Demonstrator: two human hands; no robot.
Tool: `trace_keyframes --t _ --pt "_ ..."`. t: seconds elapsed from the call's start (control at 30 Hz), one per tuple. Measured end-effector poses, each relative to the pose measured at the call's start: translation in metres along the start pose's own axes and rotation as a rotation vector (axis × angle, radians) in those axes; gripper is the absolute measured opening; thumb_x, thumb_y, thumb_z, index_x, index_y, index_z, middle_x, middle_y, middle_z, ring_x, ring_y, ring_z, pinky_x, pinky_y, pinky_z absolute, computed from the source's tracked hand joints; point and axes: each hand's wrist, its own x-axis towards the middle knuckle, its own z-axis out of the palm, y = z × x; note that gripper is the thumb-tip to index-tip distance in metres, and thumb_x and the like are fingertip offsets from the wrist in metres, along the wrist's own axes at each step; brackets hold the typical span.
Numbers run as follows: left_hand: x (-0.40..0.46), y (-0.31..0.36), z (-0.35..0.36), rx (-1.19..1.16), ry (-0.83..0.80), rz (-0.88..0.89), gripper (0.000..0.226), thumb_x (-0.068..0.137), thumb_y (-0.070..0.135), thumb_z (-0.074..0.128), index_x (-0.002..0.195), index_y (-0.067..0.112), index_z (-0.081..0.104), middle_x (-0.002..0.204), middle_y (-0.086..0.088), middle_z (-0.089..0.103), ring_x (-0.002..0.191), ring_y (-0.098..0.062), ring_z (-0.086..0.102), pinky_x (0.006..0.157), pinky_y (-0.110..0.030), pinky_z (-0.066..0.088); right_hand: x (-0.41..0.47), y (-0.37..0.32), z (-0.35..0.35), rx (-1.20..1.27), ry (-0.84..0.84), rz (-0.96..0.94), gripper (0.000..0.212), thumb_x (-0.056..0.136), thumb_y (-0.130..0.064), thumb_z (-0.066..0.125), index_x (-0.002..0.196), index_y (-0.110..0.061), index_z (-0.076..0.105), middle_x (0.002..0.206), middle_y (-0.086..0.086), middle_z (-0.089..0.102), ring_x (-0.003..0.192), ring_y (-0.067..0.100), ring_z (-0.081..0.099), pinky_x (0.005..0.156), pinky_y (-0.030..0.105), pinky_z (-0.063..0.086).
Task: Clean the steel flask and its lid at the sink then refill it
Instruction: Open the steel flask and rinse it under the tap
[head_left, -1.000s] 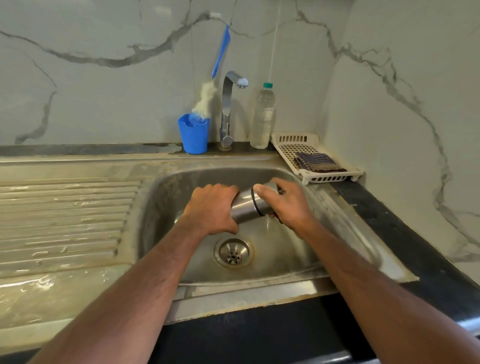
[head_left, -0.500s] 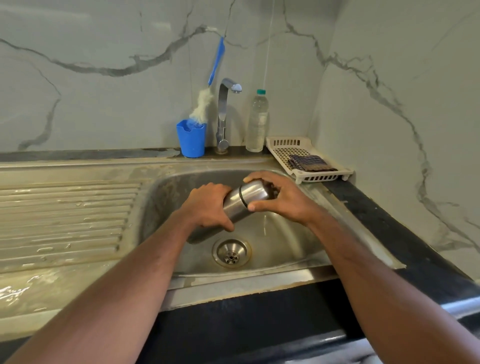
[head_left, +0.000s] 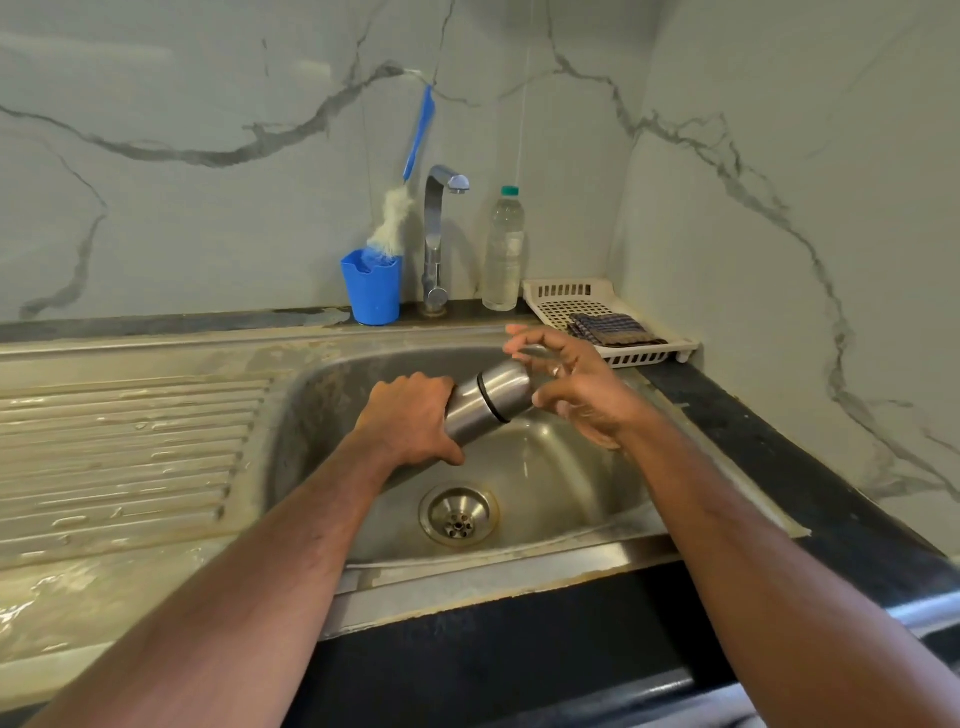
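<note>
While left hand (head_left: 415, 421) grips flask (head_left: 485, 408), right hand (head_left: 576, 384) open beside lid (head_left: 506, 384)

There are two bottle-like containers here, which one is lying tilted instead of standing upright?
The steel flask, held tilted over the sink by the left hand. The clear plastic bottle with the green cap stands upright beside the tap.

A blue cup (head_left: 372, 288) stands at twelve o'clock on the back ledge, holding a blue-handled bottle brush (head_left: 410, 176) that leans on the marble wall (head_left: 208, 182). At one o'clock sits a white slotted tray (head_left: 582, 306) carrying what seems a folded checked cloth (head_left: 610, 330).
</note>
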Motion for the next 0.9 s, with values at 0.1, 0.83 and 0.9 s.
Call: trace_keyframes --t 0.1,0.83,0.9 --pt "0.001 0.001 0.002 -0.016 -0.001 0.003 0.069 0.062 0.059 0.084 0.117 0.028 0.056 0.098 0.008 0.059 0.087 -0.014 0.057 0.080 -0.035 0.049 0.001 0.002 0.007 -0.276 0.165 0.032 0.034 0.087 -0.018 0.075 0.118 -0.025 0.061 0.123 0.000 0.057 0.110 0.028 0.063 0.085 0.047 0.061" --pt "0.000 0.020 0.007 -0.320 0.039 -0.137 0.066 0.056 0.056 0.090 0.104 0.028 0.056 0.097 0.009 0.062 0.087 -0.015 0.059 0.072 -0.031 0.044 -0.001 0.007 0.018 -0.090 0.241 0.017 0.083 0.065 -0.023 0.090 0.127 -0.030 0.035 0.131 0.003 0.056 0.118 0.026 0.059 0.098 0.049 0.053" --pt "0.000 0.024 0.007 -0.268 0.036 -0.107 0.067 0.058 0.056 0.090 0.109 0.026 0.059 0.097 0.009 0.062 0.086 -0.015 0.059 0.074 -0.031 0.043 -0.001 0.007 0.027 -0.248 0.370 0.028 0.086 0.063 -0.041 0.093 0.127 -0.030 0.036 0.116 0.002 0.060 0.105 0.020 0.064 0.093 0.045 0.057"
